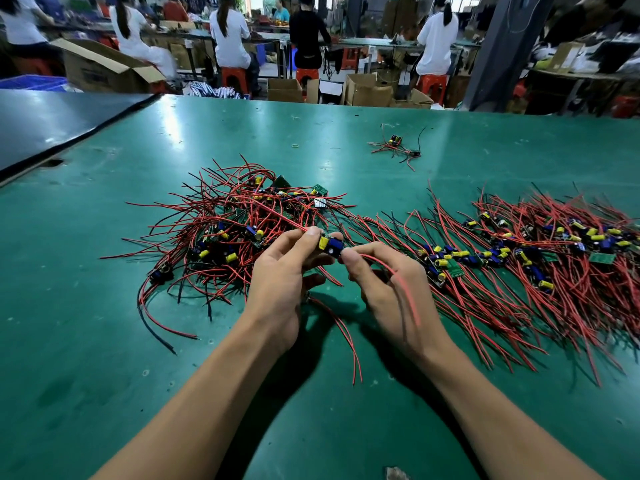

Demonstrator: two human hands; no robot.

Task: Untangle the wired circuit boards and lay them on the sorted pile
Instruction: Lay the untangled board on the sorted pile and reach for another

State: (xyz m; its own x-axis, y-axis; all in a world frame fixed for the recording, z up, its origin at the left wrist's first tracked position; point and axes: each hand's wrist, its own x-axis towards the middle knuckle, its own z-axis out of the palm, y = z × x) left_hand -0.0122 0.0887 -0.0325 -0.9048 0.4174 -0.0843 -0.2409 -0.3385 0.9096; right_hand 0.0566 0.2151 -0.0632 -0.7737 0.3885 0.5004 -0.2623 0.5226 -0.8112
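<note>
A tangled heap of circuit boards [242, 216] with red and black wires lies left of centre on the green table [104, 341]. To the right stretches the sorted pile [519, 251], its boards in a row and wires fanned out. Between them, above the table, my left hand [280, 285] pinches one small circuit board [330, 244] with a yellow and a blue part. My right hand [384, 285] pinches a red wire [405, 289] at that board's right end; the wire runs down over my palm. More red wires [343, 337] hang below the board.
A stray board with wires [394, 147] lies far back on the table, and a small rubber band [295, 145] sits left of it. A dark panel [52, 123] overlaps the table's far left corner. Beyond the far edge are cardboard boxes, stools and seated workers.
</note>
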